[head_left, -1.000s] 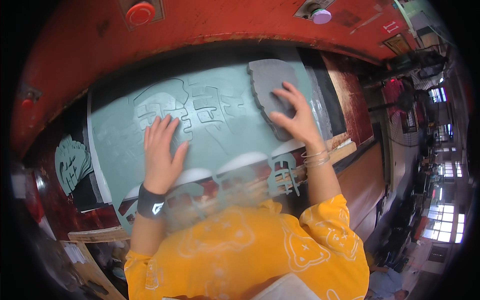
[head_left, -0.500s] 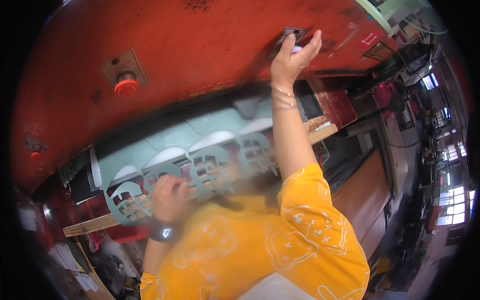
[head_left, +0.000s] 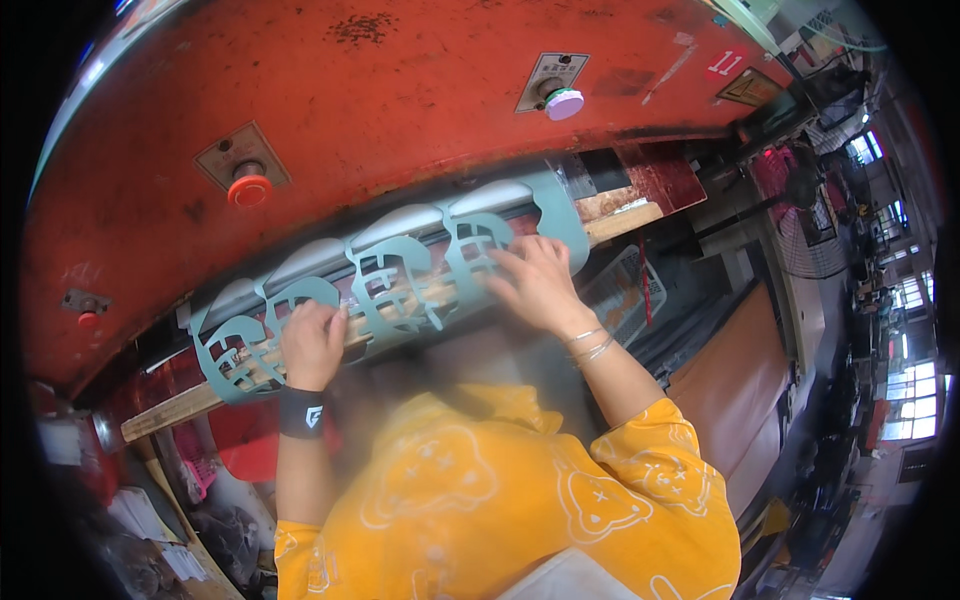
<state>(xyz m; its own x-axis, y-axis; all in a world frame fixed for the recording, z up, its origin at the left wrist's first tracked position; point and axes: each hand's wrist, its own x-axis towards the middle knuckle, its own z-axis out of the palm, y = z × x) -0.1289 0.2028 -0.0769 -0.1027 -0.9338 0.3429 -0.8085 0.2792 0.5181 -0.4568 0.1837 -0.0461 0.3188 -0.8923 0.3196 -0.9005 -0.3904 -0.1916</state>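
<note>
A pale green-blue sheet (head_left: 565, 222) with a row of cut-out openings lies along the front of the red machine, its near edge hanging over a wooden bar (head_left: 175, 411). My left hand (head_left: 313, 345), above a black wristband, has its fingers curled over the sheet's near edge at the left. Toward the sheet's right end, my right hand (head_left: 538, 282) reaches over it with fingers apart and slightly blurred; a firm hold does not show. White curved areas (head_left: 400, 222) show behind the cut-outs.
The red machine front (head_left: 400, 110) rises just beyond the sheet. It carries a red push button (head_left: 249, 188), a lilac push button (head_left: 564, 103) and a small red knob (head_left: 88, 319). A fan (head_left: 800, 225) stands at the right, beyond a brown sheet (head_left: 735, 375).
My right hand has come down from the lilac button to the sheet. The sheet's far part has gone from view, and its right end now shows near my right hand.
</note>
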